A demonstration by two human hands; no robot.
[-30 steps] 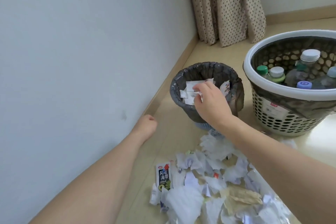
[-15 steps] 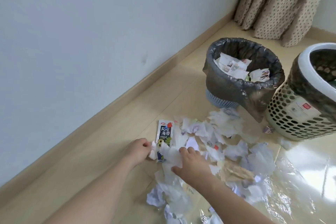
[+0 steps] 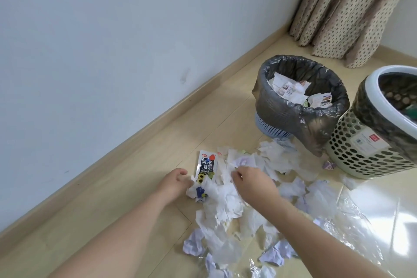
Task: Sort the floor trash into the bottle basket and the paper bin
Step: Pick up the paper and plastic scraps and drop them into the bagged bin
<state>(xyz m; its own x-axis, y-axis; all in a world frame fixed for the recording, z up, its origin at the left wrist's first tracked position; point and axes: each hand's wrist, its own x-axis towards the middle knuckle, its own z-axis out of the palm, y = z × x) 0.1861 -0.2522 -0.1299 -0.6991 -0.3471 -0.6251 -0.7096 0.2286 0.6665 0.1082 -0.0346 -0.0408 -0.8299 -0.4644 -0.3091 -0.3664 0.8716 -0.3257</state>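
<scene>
Paper scraps under both hands

The paper scraps [image 3: 228,196] litter the floor [image 3: 140,187] between the hands. The right hand [image 3: 252,184] pinches some; the left hand [image 3: 174,181] grips the edge. The paper bin [image 3: 293,110] stands ahead, nearer the right.

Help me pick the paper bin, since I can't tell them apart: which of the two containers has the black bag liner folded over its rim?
The smaller blue-based bin, nearer the wall, holding paper scraps. The cream perforated basket beside it has a bare white rim.

Bright soft daylight, glare on floor [image 3: 370,216] at right, wide-angle edge bending
</scene>
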